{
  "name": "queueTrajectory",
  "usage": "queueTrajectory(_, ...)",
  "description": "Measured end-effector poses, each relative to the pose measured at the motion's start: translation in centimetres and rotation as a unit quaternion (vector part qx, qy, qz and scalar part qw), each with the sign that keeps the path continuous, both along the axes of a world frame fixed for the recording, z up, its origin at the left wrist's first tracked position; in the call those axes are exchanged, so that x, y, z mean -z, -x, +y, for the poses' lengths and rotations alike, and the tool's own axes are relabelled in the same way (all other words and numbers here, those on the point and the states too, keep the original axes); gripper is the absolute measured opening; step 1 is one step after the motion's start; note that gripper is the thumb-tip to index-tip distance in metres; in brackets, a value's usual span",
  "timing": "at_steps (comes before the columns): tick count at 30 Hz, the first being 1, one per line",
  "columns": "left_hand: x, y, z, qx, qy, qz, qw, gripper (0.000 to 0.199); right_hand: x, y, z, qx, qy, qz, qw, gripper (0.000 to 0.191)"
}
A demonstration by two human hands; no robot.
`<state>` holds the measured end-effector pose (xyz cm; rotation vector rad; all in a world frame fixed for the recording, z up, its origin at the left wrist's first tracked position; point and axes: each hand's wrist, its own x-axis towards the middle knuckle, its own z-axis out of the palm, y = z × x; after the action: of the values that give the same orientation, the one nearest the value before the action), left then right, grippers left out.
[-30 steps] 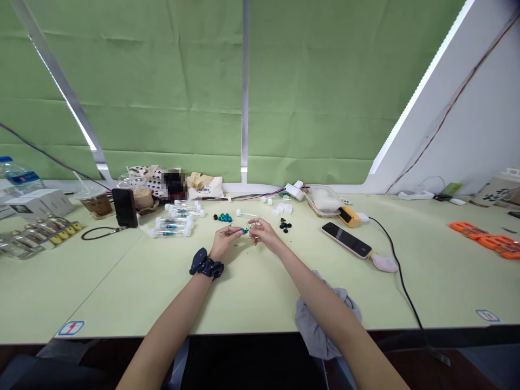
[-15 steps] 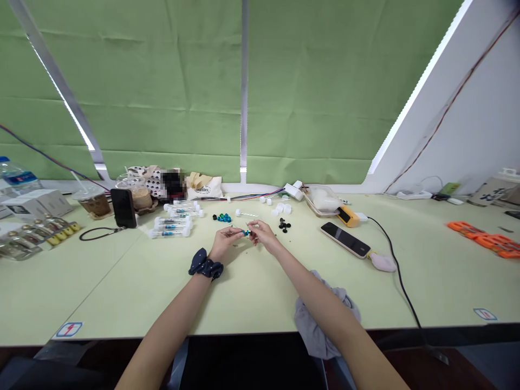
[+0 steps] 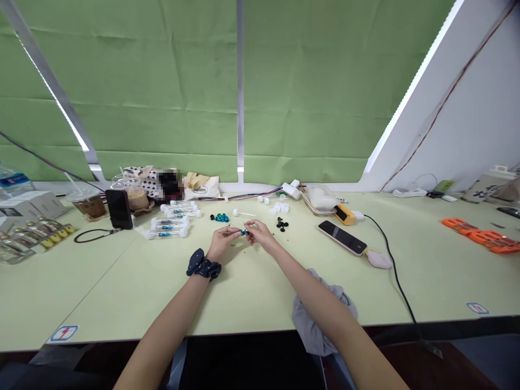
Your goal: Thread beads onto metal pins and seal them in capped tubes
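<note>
Over the middle of the table my left hand (image 3: 221, 241) pinches a thin rod with a small blue piece (image 3: 243, 232) on it. My right hand (image 3: 260, 234) is closed at the other end of that piece, its fingertips on a small dark part there. Just beyond the hands lies a cluster of blue, green and black caps (image 3: 221, 218). A thin rod with a white end (image 3: 244, 213) rests behind the fingers. To the right of my right hand is a pile of black caps (image 3: 281, 223), with white caps (image 3: 278, 207) behind it. Tiny specks lie below the fingers.
Clear tubes with white ends (image 3: 168, 226) are stacked at left, near an upright phone (image 3: 119, 209) and drink cups (image 3: 90, 205). At right are another phone (image 3: 342, 237), a yellow device (image 3: 345, 213), a black cable (image 3: 392, 265) and orange pieces (image 3: 481, 235). Grey cloth (image 3: 312, 325) hangs over the front edge.
The whole view has shifted slightly. Both hands stay together on the small blue piece, with almost no visible movement of the fingers.
</note>
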<state>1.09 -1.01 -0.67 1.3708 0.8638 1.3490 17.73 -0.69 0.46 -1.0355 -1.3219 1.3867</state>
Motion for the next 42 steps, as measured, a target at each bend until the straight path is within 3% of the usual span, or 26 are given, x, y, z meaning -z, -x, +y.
queueTrajectory(5,0.0,0.1,0.1,-0.025,0.002,-0.009,1.000,0.022,-0.4,0.2,-0.4,-0.030,0.002,0.002,1.000,0.039)
queueTrajectory(12,-0.1,-0.2,-0.2,0.016,-0.006,0.000,1.000,0.023,-0.3,0.1,-0.1,0.030,0.016,0.001,0.999,0.034)
queueTrajectory(20,-0.2,0.2,0.1,-0.017,-0.013,-0.020,1.000,0.025,-1.2,0.1,-1.1,-0.047,0.004,0.036,0.998,0.040)
queueTrajectory(29,-0.1,0.1,0.0,0.003,0.002,-0.015,1.000,0.024,0.1,0.3,0.0,0.019,0.036,-0.022,0.999,0.045)
queueTrajectory(35,0.0,0.5,0.4,-0.026,-0.006,-0.018,0.999,0.024,-0.8,0.2,-0.9,-0.042,0.013,-0.027,0.999,0.047)
queueTrajectory(42,-0.3,0.1,-0.1,0.015,-0.005,-0.012,1.000,0.024,-0.2,0.2,-0.2,0.018,0.035,-0.052,0.998,0.048)
